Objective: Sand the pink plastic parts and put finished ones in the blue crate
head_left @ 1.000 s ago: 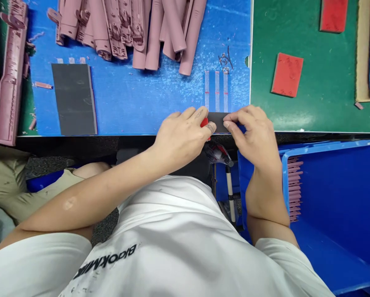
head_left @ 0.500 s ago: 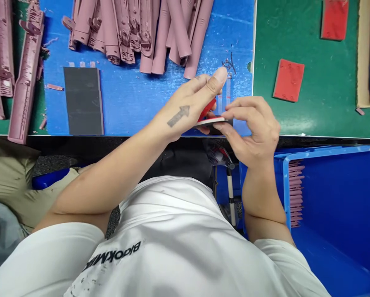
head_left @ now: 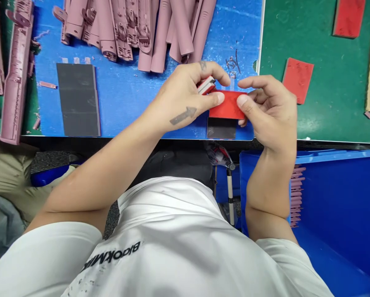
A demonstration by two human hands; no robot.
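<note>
**Left hand [head_left: 181, 97] pinched a small block [head_left: 206, 86], right hand [head_left: 270, 111] gripped a red pad [head_left: 228, 105]**

The left hand was curled nearly closed, its fingers and thumb pinching the small block, which showed red and whitish layers along its edge. The thumb of that hand lay across the near top corner of the red pad, and an arrow tattoo [head_left: 183, 116] marked the back of the wrist. The right hand was half open, its thumb on the near face of the pad and its fingers curving round the far end, so the pad was held between the two hands, just beside the small block.

Directly below the hands, a dark grey strip [head_left: 221, 128] lay on the front edge of a blue corrugated board [head_left: 126, 82], its far end hidden behind the red pad. Left of the hands, a larger dark grey sheet [head_left: 78, 99] lay flat on that board. Beyond the fingertips, a heap of mauve moulded plastic parts [head_left: 126, 29] filled the far side of the board, with more of them [head_left: 16, 78] out to the left.

Right of the right hand stretched the green worktop [head_left: 327, 119], carrying another red pad [head_left: 298, 80] and a third [head_left: 349, 18]. Below the right forearm stood a blue crate [head_left: 336, 206], with thin mauve sticks [head_left: 296, 194] against its near wall.
</note>
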